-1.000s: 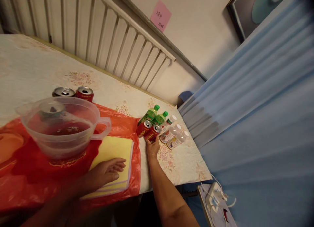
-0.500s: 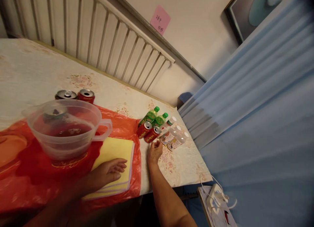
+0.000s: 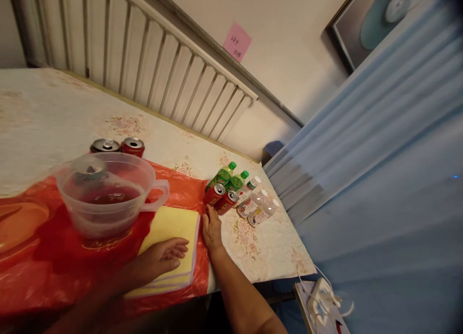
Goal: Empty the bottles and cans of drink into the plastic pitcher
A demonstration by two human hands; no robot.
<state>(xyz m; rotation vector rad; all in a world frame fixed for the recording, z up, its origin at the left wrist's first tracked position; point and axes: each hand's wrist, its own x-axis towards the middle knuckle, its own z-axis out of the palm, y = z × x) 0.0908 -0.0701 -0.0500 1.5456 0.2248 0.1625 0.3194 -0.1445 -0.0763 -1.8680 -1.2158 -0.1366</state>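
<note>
My left hand (image 3: 170, 253) hovers over a stack of yellow sheets or cloths (image 3: 177, 220) with pale purple edges, its fingers loosely stretched and nothing in them. Palm down, my right hand (image 3: 212, 228) lies at the right edge of the red plastic sheet (image 3: 181, 177), fingers extended just in front of two red cans (image 3: 214, 194); its fingertips are partly hidden. Left of the stack, a clear plastic jug (image 3: 108, 213) with a handle holds dark reddish liquid. Behind the cans stand two green-capped bottles (image 3: 237, 181).
White-capped bottles (image 3: 261, 212) stand right of the cans. Two opened cans (image 3: 132, 147) are behind the jug; another shows through its wall. An orange round item (image 3: 21, 223) lies at left. A radiator (image 3: 170, 59) borders the table; a power strip (image 3: 320, 298) sits beyond the right edge.
My right hand has moved left, from in front of the cans and white-capped bottles to the red sheet's edge. My left hand stays over the yellow stack. The view has shifted slightly.
</note>
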